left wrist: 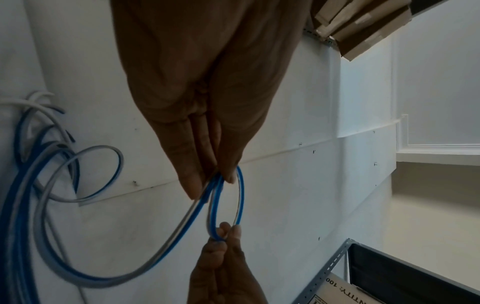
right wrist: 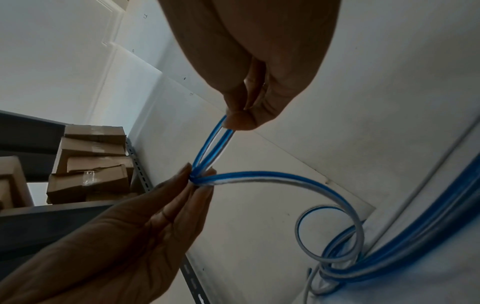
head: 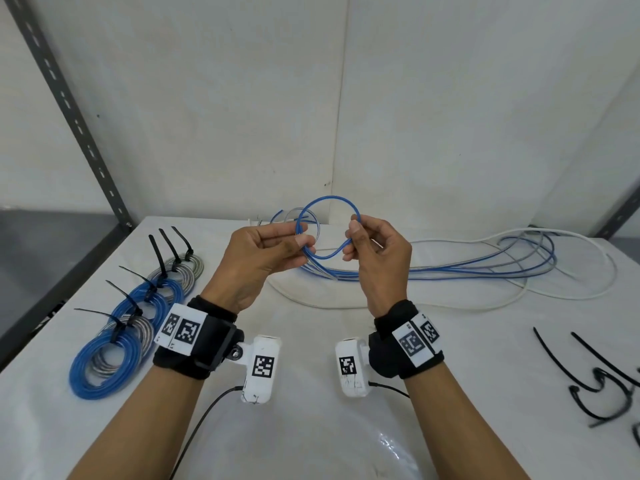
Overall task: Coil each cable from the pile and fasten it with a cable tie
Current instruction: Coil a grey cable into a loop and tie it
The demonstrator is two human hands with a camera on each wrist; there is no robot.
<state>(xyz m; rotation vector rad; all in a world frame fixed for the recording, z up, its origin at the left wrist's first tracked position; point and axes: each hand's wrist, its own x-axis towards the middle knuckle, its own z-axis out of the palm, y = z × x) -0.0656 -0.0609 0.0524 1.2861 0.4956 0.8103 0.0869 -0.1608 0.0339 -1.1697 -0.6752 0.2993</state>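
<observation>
Cable pile (head: 485, 261) is sprawling across the far right of the white table (head: 311, 427), blue, grey and white strands lying tangled together. Finished coils (head: 135, 317) are sitting in a row at the near left, each already wearing a black tie. Loose cable ties (head: 602, 386) are waiting at the near right edge. Blue cable (head: 329, 202) is being held above the table's middle, one small loop standing between both hands, its tail running down into the pile. Left hand (head: 263, 258) is pinching the loop's left side where strands cross, thumb and fingertips clamped on it. Right hand (head: 374, 254) is pinching the loop's right side, thumb and forefinger clamped on the cable, other fingers loosely curled.

Judging the step: only the first turn is being formed.

Risks: the springy loop is likely popping open if either pinch is slackening; the tail is likely snagging on neighbouring strands and dragging the pile along; uneven turns are making tying harder.
</observation>
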